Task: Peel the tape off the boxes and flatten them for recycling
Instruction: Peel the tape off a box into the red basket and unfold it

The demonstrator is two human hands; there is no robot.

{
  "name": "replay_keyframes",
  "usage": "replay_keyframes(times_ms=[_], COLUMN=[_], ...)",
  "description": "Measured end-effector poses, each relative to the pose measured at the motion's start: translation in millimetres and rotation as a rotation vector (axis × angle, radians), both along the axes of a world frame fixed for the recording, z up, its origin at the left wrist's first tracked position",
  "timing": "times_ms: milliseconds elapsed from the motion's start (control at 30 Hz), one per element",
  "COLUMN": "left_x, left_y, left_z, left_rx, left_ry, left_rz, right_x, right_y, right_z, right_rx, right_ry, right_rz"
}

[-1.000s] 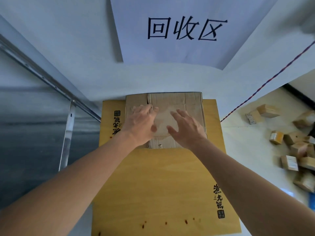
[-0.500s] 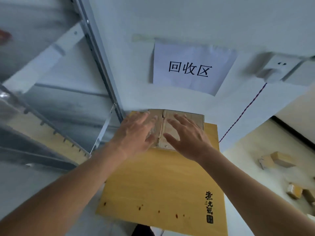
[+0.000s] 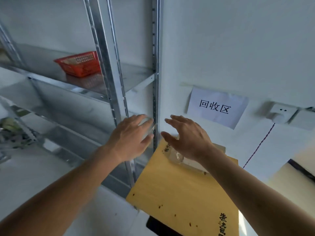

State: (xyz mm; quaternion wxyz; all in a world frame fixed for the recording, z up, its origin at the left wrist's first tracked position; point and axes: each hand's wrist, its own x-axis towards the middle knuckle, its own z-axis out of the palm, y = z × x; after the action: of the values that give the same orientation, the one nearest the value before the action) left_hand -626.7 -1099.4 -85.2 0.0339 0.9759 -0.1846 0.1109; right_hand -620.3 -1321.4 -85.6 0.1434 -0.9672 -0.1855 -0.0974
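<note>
A white wall (image 3: 238, 48) filled the right and upper part of the view, and a metal shelving unit (image 3: 109, 82) stood against it on the left. Below the hands lay a yellow wooden counter (image 3: 187, 193) with dark printed characters near its edges and a few small dark spots. On a shelf sat a red plastic basket (image 3: 80, 65). A white paper sign (image 3: 215, 108) with three black characters was stuck to the wall, and to its right was a white wall socket (image 3: 279, 113) with a thin dark red cord (image 3: 259, 145) running down from it.

The flattened cardboard box (image 3: 187, 163) lay at the far end of the counter near the wall, blurred and largely hidden under the right hand (image 3: 189, 138). That hand hovered above it, fingers (image 3: 172, 121) spread and straight, holding nothing. The left hand (image 3: 129, 137) hung beside it in front of the shelf upright, its fingers likewise spread and loose, holding nothing.
</note>
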Motion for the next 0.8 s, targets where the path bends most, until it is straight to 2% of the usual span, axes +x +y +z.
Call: replay_keyframes(times_ms=[200,400,800], left_x=[-19.3,-15.3,31.3], left_y=[79.9,198.7,423.8], left_z=[44.1,73.2,102.9], left_rx=[-0.042,-0.045,-0.055], left_ry=[-0.069,-0.120,-0.171], left_rz=[0.095,0.156,0.228], right_x=[-6.1,10.7,82.3], right_y=[80.6,195.1,431.7], right_z=[47.3,75.7,100.2], right_rx=[0.002,0.019,0.102], right_ry=[-0.116,-0.189,-0.141], right_rz=[0.101,0.165,0.272])
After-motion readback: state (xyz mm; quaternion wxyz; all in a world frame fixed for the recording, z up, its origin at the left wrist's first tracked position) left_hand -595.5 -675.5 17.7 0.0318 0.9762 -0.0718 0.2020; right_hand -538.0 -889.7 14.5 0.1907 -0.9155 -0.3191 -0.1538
